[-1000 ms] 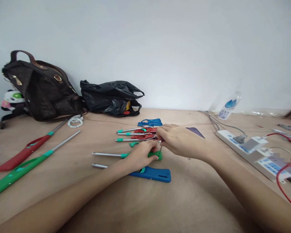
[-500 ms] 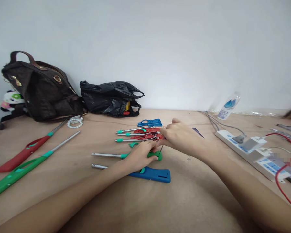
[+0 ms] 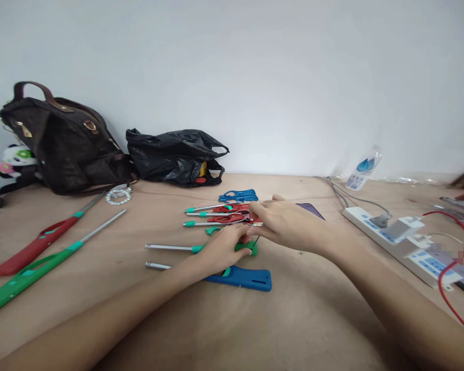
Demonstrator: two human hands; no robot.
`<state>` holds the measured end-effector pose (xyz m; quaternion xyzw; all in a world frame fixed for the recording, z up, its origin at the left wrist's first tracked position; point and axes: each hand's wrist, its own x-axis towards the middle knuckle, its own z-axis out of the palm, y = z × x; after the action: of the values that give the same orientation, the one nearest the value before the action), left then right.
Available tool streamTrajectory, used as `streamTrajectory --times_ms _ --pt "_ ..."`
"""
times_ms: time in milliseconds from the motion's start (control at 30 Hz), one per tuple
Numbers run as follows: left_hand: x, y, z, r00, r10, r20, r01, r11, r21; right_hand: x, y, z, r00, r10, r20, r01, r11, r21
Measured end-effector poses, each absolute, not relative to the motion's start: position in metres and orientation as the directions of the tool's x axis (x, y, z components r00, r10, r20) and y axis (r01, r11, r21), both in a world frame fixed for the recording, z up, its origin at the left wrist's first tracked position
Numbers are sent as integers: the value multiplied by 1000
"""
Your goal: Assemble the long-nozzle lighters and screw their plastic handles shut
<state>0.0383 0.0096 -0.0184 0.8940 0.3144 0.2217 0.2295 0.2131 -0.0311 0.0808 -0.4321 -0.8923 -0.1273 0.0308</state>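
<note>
My left hand [image 3: 223, 248] rests on the table and grips the green handle of a long-nosed lighter [image 3: 246, 248] whose steel tube points left. My right hand [image 3: 290, 224] is just right of it, fingers pinched over the red lighter parts [image 3: 232, 217] and a small thin piece that I cannot make out. A blue lighter [image 3: 243, 277] lies in front of my left hand. A blue handle shell [image 3: 238, 195] lies behind the red parts.
A red lighter [image 3: 42, 239] and a green lighter [image 3: 31, 273] lie at the left. A brown bag [image 3: 65, 144] and a black plastic bag [image 3: 176, 154] stand by the wall. A white power strip [image 3: 402, 239], red wire [image 3: 446, 288] and bottle [image 3: 363, 169] are at the right.
My right hand shifted slightly over the red parts, fingers moving forward then back a little. My left hand stayed on the green handle. Another person's hand appeared at the far right edge.
</note>
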Motion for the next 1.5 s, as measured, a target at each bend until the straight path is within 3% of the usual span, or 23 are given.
streamTrajectory --times_ms 233,500,733,933,1200,1400,1500 --pt "39 9 -16 704 671 232 462 -681 568 221 -36 85 -620 772 139 784 601 155" --pt "38 10 -19 698 678 233 469 -678 566 211 -22 81 -553 812 186 815 481 323" --pt "38 10 -17 707 666 235 458 -686 565 217 -32 82 -616 771 162 787 596 160" --pt "38 10 -18 706 673 220 479 -683 552 211 -23 84 -531 832 159 829 471 301" --pt "38 10 -19 704 660 263 445 -698 561 217 -32 80 -667 730 148 739 674 7" --pt "38 9 -17 704 669 237 465 -687 558 208 -23 78 -558 809 185 829 531 175" --pt "38 10 -19 701 668 251 459 -692 557 208 -24 75 -569 795 209 822 545 164"
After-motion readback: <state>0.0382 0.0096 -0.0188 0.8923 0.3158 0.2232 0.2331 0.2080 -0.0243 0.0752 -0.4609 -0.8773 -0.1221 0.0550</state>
